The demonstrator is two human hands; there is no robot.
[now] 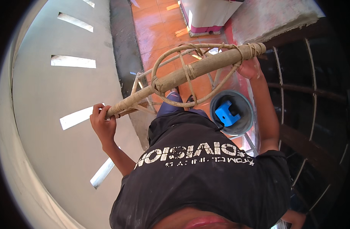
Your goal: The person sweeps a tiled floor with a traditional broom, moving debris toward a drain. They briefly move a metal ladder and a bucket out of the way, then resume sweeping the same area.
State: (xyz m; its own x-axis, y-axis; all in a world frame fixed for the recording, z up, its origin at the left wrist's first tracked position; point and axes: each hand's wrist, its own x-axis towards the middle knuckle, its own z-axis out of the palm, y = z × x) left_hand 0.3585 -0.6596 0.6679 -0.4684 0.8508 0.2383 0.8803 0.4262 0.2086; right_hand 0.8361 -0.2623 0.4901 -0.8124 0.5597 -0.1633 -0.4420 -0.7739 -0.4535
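A rattan frame [203, 66] is held up slantwise in front of my chest. Its thick top pole has cane bindings, and an oval cane loop [167, 57] surrounds part of it. My left hand [103, 123] wraps around the pole's lower left end. At the upper right end, my right hand [249, 68] grips from beneath, its fingers mostly hidden behind the pole. Thinner legs and crossbars [136, 86] of the frame reach down towards the floor; where they end is partly hidden.
A dark tub [248, 126] holding a blue plastic stool [228, 114] stands right of my legs. Ahead is a white appliance [206, 14] with a pink base on orange tiles [149, 31]. A slotted wall [69, 91] is left, a barred window [298, 71] right. Someone's bare arm [295, 219] shows lower right.
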